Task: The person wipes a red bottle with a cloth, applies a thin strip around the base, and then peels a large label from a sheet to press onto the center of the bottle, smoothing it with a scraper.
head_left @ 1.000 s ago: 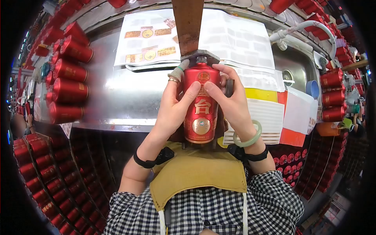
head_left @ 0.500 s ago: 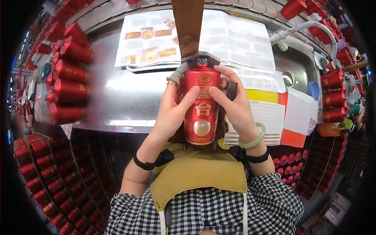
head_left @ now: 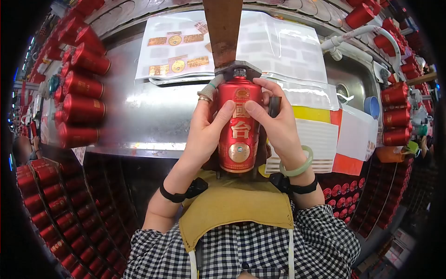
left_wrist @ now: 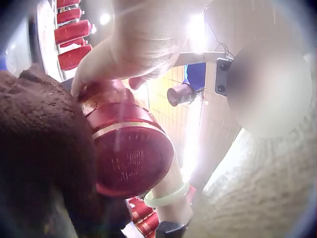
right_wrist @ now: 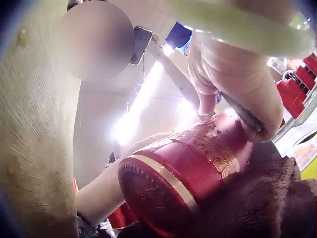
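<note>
A red bottle (head_left: 240, 130) with gold characters and a round gold seal lies on its back, its neck against a dark stop (head_left: 238, 69). My left hand (head_left: 204, 125) grips its left side, thumb on the label, a pale cot over one fingertip. From the right, my right hand (head_left: 278, 125) grips it too, thumb pressed near the upper character. A dark flat handle (head_left: 275, 106) shows among the right fingers; its kind cannot be told. In the right wrist view, dark brown padding (right_wrist: 277, 198) lies under the bottle. The left wrist view shows its round base (left_wrist: 133, 161).
Label sheets (head_left: 179, 51) lie on the steel bench (head_left: 139, 116) beyond the stop. Rows of red bottles (head_left: 83, 109) stand at the left. At the right are a sink (head_left: 353, 79), a white tap pipe (head_left: 362, 31) and a blue cup (head_left: 371, 107).
Both thumbs have shifted slightly over the label, baring more of the upper character. The bottle sits slightly nearer to me. Red bottles on the far line have moved right.
</note>
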Motion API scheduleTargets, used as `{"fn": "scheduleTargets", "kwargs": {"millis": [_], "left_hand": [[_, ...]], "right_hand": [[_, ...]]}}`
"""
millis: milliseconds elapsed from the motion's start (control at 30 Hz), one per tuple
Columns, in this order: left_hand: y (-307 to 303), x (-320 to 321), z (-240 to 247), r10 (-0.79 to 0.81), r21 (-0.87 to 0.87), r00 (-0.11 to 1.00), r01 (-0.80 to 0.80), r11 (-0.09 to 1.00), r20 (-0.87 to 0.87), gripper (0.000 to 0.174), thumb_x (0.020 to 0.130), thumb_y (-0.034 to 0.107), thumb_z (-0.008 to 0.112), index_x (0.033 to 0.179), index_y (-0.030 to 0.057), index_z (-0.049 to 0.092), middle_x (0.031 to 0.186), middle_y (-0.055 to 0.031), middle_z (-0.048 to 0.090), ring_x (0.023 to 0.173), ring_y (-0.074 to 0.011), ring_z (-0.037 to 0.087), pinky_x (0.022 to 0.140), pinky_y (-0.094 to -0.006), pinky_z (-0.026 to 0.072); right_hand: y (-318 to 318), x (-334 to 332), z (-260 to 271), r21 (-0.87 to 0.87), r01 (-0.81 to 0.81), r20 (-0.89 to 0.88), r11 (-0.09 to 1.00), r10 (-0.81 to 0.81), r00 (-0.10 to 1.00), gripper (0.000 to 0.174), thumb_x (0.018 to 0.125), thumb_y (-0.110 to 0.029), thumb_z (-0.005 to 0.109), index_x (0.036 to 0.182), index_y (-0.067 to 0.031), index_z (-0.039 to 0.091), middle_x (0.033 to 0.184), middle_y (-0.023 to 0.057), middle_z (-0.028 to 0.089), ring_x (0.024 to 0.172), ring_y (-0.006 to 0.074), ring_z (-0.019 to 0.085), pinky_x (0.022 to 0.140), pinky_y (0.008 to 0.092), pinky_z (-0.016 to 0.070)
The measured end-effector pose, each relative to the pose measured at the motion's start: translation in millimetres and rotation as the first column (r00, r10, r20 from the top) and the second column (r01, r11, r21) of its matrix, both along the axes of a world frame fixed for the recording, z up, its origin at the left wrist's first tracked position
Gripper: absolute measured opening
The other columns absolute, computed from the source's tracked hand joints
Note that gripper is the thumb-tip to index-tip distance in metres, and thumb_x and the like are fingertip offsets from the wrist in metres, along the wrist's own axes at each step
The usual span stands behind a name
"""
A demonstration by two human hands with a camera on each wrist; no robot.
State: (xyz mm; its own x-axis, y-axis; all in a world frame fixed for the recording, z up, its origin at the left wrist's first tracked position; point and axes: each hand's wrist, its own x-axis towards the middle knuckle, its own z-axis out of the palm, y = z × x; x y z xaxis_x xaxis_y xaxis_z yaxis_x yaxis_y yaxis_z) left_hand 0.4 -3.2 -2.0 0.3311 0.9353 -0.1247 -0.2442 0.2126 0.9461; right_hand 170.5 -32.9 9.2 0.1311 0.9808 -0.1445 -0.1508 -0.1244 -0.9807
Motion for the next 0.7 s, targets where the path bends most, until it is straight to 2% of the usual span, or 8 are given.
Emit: {"fn": "scheduleTargets", "kwargs": {"millis": [200,400,467,500,567,600,633,700], "left_hand": [[-2.0,0.8,2.9,0.005,0.041,0.999,-0.003,0.999,-0.036,0.060,0.105,0.018,0.060,0.156,-0.0007,0.034,0.146,-0.0155,0.050,0.132,-0.0197,0.052,0.111,-0.0353,0.0428],[-0.3,1.7,0.5,0.017,0.073,1.000,-0.017,0.997,-0.003,0.058,0.105,0.018,0.060,0.155,-0.0010,0.036,0.144,-0.0148,0.052,0.131,-0.0188,0.052,0.111,-0.0351,0.0425],[-0.1,-1.1,2.7,0.010,-0.036,1.000,-0.009,0.999,0.026,0.060,0.105,0.019,0.061,0.155,-0.0020,0.036,0.143,-0.0142,0.054,0.131,-0.0184,0.053,0.112,-0.0353,0.0422],[0.6,-4.0,2.0,0.011,-0.030,1.000,-0.010,0.999,0.027,0.060,0.105,0.019,0.061,0.155,-0.0020,0.036,0.143,-0.0142,0.054,0.131,-0.0184,0.053,0.112,-0.0353,0.0422],[2.0,-9.2,-1.3,0.021,-0.160,0.987,0.004,0.987,0.157,0.062,0.104,0.019,0.063,0.155,-0.0031,0.036,0.143,-0.0136,0.055,0.131,-0.0184,0.053,0.111,-0.0350,0.0431],[1.4,-8.8,3.1,0.019,-0.151,0.989,0.003,0.988,0.147,0.070,0.099,0.019,0.070,0.155,-0.0035,0.034,0.143,-0.0152,0.054,0.132,-0.0194,0.053,0.109,-0.0355,0.0457],[-1.6,-6.7,5.4,0.018,-0.147,0.988,0.004,0.989,0.151,0.070,0.099,0.019,0.070,0.155,-0.0035,0.034,0.143,-0.0152,0.054,0.132,-0.0194,0.053,0.109,-0.0355,0.0457],[-7.8,-1.6,8.9,0.016,0.036,0.998,-0.013,0.999,-0.064,0.082,0.093,0.017,0.077,0.156,-0.0034,0.030,0.142,-0.0170,0.054,0.132,-0.0202,0.053,0.108,-0.0370,0.0476]], "right_hand": [[0.3,-2.6,0.0,0.037,0.019,-0.048,0.999,-0.017,0.999,0.050,0.094,-0.009,0.076,0.140,-0.0066,0.057,0.094,-0.0070,0.042,0.084,0.0014,0.043,0.078,0.0163,0.0383],[1.5,5.2,-1.5,0.046,-0.034,0.002,0.998,0.034,0.999,0.045,0.098,-0.010,0.071,0.140,-0.0062,0.057,0.093,-0.0067,0.043,0.086,0.0023,0.043,0.078,0.0168,0.0376],[2.6,11.4,2.6,0.020,-0.091,0.164,0.996,0.086,0.983,0.044,0.101,-0.013,0.067,0.142,-0.0055,0.054,0.095,-0.0062,0.046,0.088,0.0036,0.045,0.080,0.0185,0.0392],[3.4,15.6,7.4,0.026,-0.092,0.165,0.995,0.086,0.982,0.044,0.101,-0.013,0.067,0.142,-0.0055,0.054,0.095,-0.0062,0.046,0.088,0.0036,0.045,0.080,0.0185,0.0392],[6.1,27.7,18.2,-0.043,-0.087,0.132,0.995,0.092,0.987,0.043,0.103,-0.014,0.063,0.143,-0.0046,0.051,0.094,-0.0047,0.049,0.090,0.0059,0.048,0.084,0.0202,0.0410],[9.2,35.6,20.0,0.030,-0.092,0.188,0.995,0.085,0.979,0.046,0.101,-0.006,0.062,0.144,-0.0039,0.048,0.098,0.0015,0.057,0.093,0.0094,0.054,0.084,0.0245,0.0455],[13.0,37.0,23.3,0.035,-0.092,0.192,0.995,0.084,0.978,0.046,0.101,-0.006,0.062,0.144,-0.0039,0.048,0.098,0.0015,0.057,0.093,0.0094,0.054,0.084,0.0245,0.0455],[20.7,34.2,38.2,0.324,-0.113,0.561,0.939,-0.095,0.822,0.039,0.099,0.001,0.060,0.137,-0.0022,0.053,0.101,0.0085,0.064,0.094,0.0128,0.060,0.084,0.0296,0.0495]]}}
